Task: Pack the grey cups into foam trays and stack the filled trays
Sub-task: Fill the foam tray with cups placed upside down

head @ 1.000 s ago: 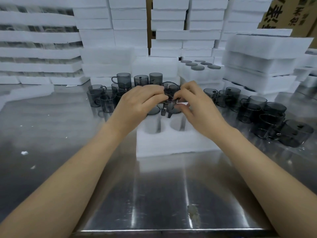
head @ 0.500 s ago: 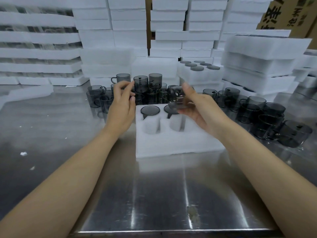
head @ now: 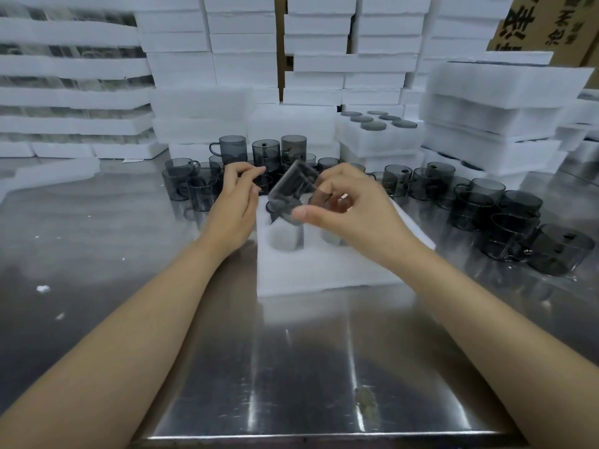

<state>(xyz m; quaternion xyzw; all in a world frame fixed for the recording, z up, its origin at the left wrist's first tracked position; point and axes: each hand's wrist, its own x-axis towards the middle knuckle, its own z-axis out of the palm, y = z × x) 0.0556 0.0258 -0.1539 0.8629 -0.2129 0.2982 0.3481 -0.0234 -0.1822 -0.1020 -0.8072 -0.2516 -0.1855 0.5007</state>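
A white foam tray [head: 324,270] with round pockets lies on the steel table in front of me. My right hand [head: 353,212] grips a transparent grey cup [head: 291,192], tilted on its side, above the tray's near left pocket. My left hand [head: 236,205] hovers at the tray's left edge with fingers loosely curled and thumb near the fingertips; it holds nothing that I can see. Loose grey cups stand behind the tray [head: 265,153] and in a cluster to the right [head: 505,212]. The tray's far pockets are hidden by my hands.
A filled foam tray [head: 379,134] with cups upside down sits on a pile behind. Stacks of white foam trays [head: 496,115] fill the back and right. A cardboard box [head: 551,24] stands at top right. The table's front edge [head: 324,437] is near.
My right hand has brought its cup nearer and tipped it onto its side over the tray. My left hand has drawn back from the cups behind the tray toward the tray's left edge.
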